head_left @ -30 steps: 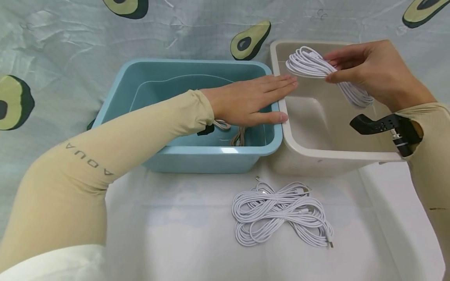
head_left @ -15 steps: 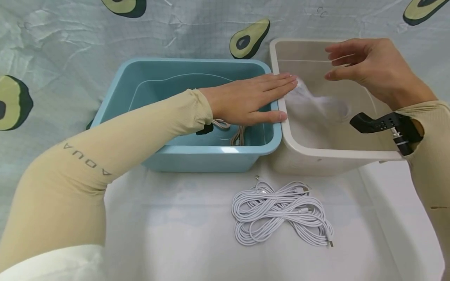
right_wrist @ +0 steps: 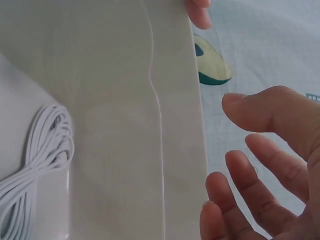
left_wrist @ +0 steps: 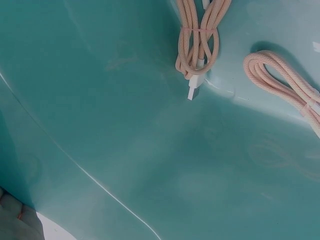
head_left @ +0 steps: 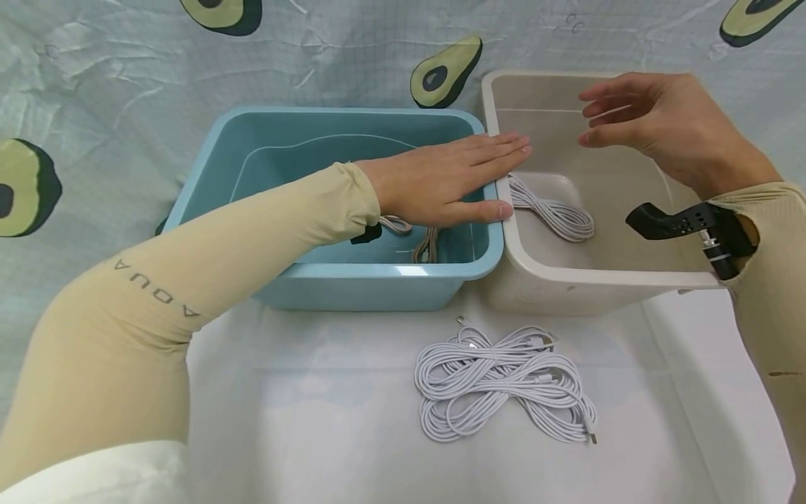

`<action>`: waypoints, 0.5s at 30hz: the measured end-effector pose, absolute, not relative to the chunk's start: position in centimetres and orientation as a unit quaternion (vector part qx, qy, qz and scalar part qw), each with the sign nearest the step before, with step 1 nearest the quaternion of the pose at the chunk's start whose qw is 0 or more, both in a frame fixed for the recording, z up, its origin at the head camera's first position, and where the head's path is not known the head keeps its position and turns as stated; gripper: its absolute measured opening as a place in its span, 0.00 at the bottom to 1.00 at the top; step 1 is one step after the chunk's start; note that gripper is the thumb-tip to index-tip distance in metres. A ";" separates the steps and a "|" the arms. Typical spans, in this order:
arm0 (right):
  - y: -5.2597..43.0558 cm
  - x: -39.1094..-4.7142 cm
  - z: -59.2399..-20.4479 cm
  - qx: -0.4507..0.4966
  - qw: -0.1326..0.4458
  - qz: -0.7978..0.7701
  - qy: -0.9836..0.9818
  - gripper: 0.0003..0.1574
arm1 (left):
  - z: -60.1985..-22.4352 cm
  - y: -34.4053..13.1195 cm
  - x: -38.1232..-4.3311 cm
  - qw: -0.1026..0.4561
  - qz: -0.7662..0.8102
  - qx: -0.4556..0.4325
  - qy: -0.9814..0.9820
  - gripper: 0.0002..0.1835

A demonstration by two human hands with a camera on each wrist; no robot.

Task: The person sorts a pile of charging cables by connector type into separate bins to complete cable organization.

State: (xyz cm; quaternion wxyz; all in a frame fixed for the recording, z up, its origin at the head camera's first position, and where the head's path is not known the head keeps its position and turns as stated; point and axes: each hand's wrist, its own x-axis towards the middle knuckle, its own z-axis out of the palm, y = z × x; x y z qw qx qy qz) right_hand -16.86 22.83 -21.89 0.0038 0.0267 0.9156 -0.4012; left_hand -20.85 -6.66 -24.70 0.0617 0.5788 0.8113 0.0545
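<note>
In the head view my left hand (head_left: 450,180) lies flat with straight fingers across the touching rims of the blue bin (head_left: 365,285) and the beige bin (head_left: 604,280). My right hand (head_left: 661,129) hovers above the beige bin, fingers relaxed and apart, with nothing in them. A coiled white cable (head_left: 557,213) lies on the beige bin's floor, its left end hidden by the near rim and my left hand. Two bundled beige cables, one of them the tied cable (left_wrist: 197,42) with a white plug, lie in the blue bin.
More coiled white cables (head_left: 504,385) lie piled on the white tabletop (head_left: 340,420) in front of the bins. Behind stands a pale sheet (head_left: 352,63) printed with avocados. A black wrist camera mount (head_left: 693,227) sits on my right wrist, over the beige bin.
My right hand has let go of the coiled white cable, which dropped to the floor of the beige bin. Its fingers have spread. My left hand has stayed in place.
</note>
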 end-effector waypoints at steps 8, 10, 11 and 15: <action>22.7 -17.0 -21.8 0.021 0.007 -0.400 0.916 0.36 | -24.7 -6.8 -20.9 0.060 0.053 0.573 0.816 0.43; 22.7 -16.9 -21.9 0.022 0.006 -0.402 0.915 0.36 | -24.6 -6.8 -20.9 0.061 0.053 0.574 0.815 0.43; 22.7 -16.9 -21.9 0.023 0.005 -0.403 0.915 0.35 | -24.6 -6.8 -20.8 0.061 0.052 0.574 0.815 0.43; 22.6 -16.9 -21.9 0.024 0.002 -0.405 0.914 0.35 | -24.6 -6.9 -20.8 0.062 0.051 0.577 0.813 0.43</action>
